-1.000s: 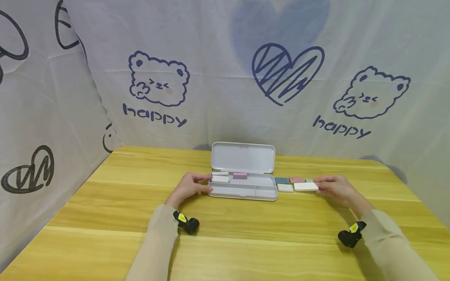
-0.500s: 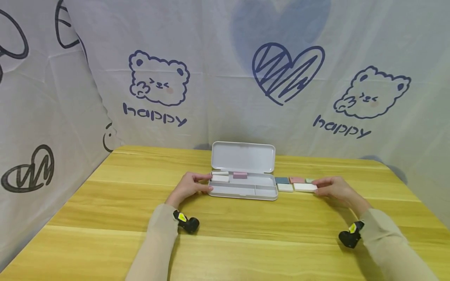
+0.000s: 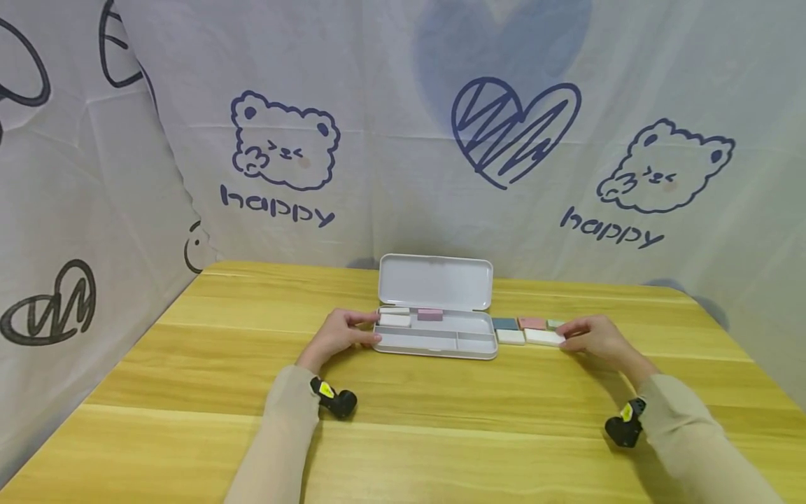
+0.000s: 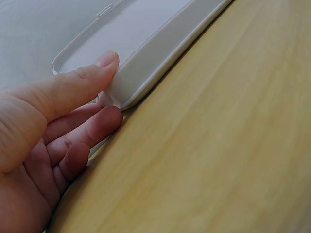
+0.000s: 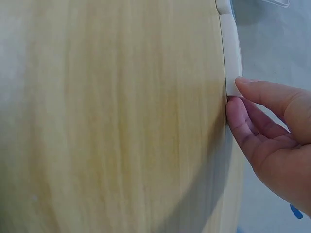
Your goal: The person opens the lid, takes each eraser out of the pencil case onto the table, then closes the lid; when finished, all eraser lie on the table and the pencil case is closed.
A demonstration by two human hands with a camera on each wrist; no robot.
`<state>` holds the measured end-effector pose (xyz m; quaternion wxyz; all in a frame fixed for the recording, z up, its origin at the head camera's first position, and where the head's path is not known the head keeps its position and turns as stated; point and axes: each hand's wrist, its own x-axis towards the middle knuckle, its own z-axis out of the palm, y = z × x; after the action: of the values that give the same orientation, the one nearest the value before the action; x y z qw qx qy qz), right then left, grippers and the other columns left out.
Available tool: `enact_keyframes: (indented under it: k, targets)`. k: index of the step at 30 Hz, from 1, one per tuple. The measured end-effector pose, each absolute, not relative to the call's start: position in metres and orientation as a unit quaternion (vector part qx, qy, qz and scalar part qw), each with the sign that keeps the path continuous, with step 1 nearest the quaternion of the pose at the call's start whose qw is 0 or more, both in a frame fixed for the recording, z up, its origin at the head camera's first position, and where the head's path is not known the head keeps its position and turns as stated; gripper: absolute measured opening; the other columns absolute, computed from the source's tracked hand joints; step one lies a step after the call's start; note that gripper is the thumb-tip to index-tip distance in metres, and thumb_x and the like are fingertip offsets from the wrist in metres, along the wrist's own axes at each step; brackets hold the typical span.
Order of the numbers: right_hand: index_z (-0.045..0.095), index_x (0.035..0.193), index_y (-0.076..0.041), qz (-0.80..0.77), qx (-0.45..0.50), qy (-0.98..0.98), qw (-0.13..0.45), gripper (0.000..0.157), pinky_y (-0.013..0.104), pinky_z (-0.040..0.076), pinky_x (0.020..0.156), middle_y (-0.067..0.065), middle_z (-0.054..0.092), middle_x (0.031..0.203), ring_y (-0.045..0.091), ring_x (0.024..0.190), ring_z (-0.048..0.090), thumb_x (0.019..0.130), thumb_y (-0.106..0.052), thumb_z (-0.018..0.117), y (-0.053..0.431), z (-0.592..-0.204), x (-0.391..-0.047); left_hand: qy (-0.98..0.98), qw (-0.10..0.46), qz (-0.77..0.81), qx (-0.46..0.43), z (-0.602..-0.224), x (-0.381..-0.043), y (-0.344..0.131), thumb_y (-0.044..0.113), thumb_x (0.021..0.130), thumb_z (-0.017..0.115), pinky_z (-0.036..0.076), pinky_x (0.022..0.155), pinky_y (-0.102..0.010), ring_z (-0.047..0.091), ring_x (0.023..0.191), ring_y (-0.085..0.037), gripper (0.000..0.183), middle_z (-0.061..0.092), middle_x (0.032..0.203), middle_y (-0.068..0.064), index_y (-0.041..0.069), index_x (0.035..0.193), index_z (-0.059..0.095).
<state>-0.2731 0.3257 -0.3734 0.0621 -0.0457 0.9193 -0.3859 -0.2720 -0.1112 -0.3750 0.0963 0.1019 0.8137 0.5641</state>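
Observation:
An open white pencil case lies on the table, its lid raised at the back. My left hand holds its left end; in the left wrist view the thumb lies over the rim and fingertips touch the corner. Inside sit two white blocks, one of them a white eraser, and a pink-purple eraser. To the right of the case, my right hand pinches the right end of a long white eraser, which lies flat on the table in a row with a shorter white eraser.
Behind the white erasers lie a blue block, a pink-red block and a green block, partly covered by the right fingers. A printed cloth hangs behind the wooden table.
My right hand has lowered the long white eraser and shifted it slightly left, down onto the table beside the shorter one. The left hand and the pencil case have stayed put.

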Motion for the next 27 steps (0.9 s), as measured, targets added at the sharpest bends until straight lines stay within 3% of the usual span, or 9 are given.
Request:
enact_keyframes:
  k: [13,27]
  targets:
    - [0.059,0.101,0.012,-0.394,-0.021,0.918,0.046,0.026,0.029,0.047,0.057,0.015,0.061,0.089,0.017,0.068,0.052,0.081,-0.004,0.061,0.319,-0.364,-0.273,0.813,0.094,0.566,0.103,-0.375,-0.272,-0.111,0.006,0.075,0.071,0.039,0.052,-0.023,0.045,0.054,-0.012,0.044,0.054,0.118,-0.021,-0.005,0.115,0.057]
    - [0.062,0.101,0.010,-0.380,-0.045,0.924,-0.015,0.028,0.031,0.044,0.072,0.020,0.063,0.097,0.024,0.084,0.055,0.082,-0.012,0.064,0.288,-0.361,-0.284,0.815,0.091,0.562,0.106,-0.375,-0.271,-0.111,0.007,0.074,0.071,0.040,0.055,-0.024,0.044,0.057,-0.013,0.045,0.054,0.118,-0.020,-0.003,0.115,0.057]
